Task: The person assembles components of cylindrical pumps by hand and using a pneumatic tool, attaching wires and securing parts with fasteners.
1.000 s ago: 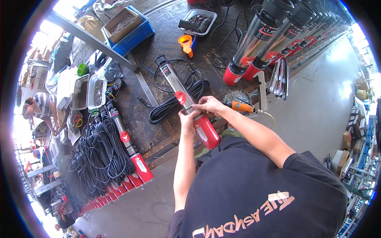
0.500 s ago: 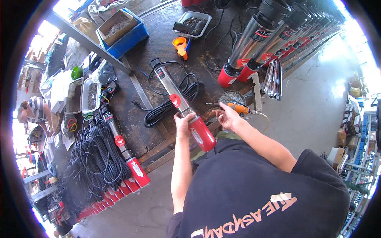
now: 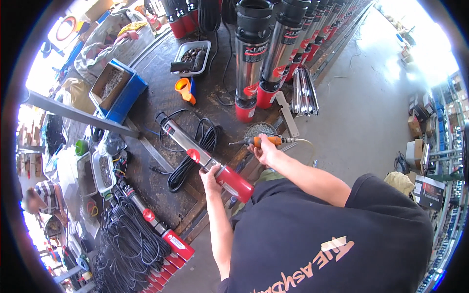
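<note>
My left hand (image 3: 211, 180) is closed round a long submersible pump (image 3: 180, 138), gripping it where the steel tube meets the red end. The pump lies slanted over the bench edge, its black-capped end farther away on the bench and its red end near my body. My right hand (image 3: 265, 151) has its fingers wrapped round an orange power screwdriver (image 3: 267, 141), whose bit points left, apart from the pump. A thin hose trails from the tool's right end. Behind the screwdriver sits a round dish of small metal parts (image 3: 260, 130). Black coiled cable (image 3: 207, 141) lies beside the pump.
Upright steel-and-red pumps (image 3: 251, 58) line the bench's right side, near a bundle of metal strips (image 3: 305, 93). More pumps with cables (image 3: 129, 219) lie at left. A blue bin (image 3: 131, 95), a white tray (image 3: 205, 57) and an orange cup (image 3: 183, 87) stand farther back.
My right hand has closed round the orange screwdriver, which it was only reaching at before. My left hand keeps its hold on the pump. The whole view has turned toward the right.
</note>
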Demonstrator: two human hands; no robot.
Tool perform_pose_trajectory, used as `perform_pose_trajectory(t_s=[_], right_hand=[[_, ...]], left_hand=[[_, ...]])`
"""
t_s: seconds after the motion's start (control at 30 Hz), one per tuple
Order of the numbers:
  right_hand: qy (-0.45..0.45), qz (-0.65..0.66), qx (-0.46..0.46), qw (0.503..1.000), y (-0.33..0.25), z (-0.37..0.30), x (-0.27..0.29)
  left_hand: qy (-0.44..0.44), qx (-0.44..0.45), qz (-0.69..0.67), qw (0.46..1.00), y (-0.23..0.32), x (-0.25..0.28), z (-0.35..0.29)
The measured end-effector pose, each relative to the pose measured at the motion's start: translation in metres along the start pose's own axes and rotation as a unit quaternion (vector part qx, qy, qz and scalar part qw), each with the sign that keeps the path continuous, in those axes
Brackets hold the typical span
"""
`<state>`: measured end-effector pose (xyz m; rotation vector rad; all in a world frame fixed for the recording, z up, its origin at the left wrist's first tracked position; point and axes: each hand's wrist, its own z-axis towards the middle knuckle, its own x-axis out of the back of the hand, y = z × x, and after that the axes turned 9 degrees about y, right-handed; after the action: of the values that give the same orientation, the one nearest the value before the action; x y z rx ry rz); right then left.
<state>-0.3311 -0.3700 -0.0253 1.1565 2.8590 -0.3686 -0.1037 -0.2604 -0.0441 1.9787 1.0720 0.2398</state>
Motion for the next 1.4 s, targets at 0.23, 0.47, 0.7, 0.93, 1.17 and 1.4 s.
perform_pose_trajectory(t_s=[0.23,0.47,0.7,0.93,1.17,1.4], right_hand=[[-0.092,-0.065,0.429,0.896,0.033,-0.150,-0.004],[-0.339,0.023,0.610,0.716,0.053,-0.127,-0.063],[-0.439,-0.104,0.505,0.736,0.083,-0.131,-0.075],[-0.415,-0.106,0.479,0.766,0.096,-0.089,-0.076],[-0.424,-0.078,0.483,0.762,0.098,-0.081,-0.080],[-0.432,-0.073,0.478,0.761,0.097,-0.081,-0.081]], left_hand=[[0.003,0.023,0.001,1.000,-0.001,0.011,0.004],[0.004,0.008,0.006,1.000,0.005,0.006,-0.007],[0.033,0.022,0.008,0.999,0.007,0.003,-0.006],[0.037,0.016,-0.005,0.999,0.009,-0.003,-0.011],[0.042,0.013,-0.005,0.999,0.011,-0.003,-0.012],[0.037,0.010,0.005,0.999,0.010,-0.001,-0.010]])
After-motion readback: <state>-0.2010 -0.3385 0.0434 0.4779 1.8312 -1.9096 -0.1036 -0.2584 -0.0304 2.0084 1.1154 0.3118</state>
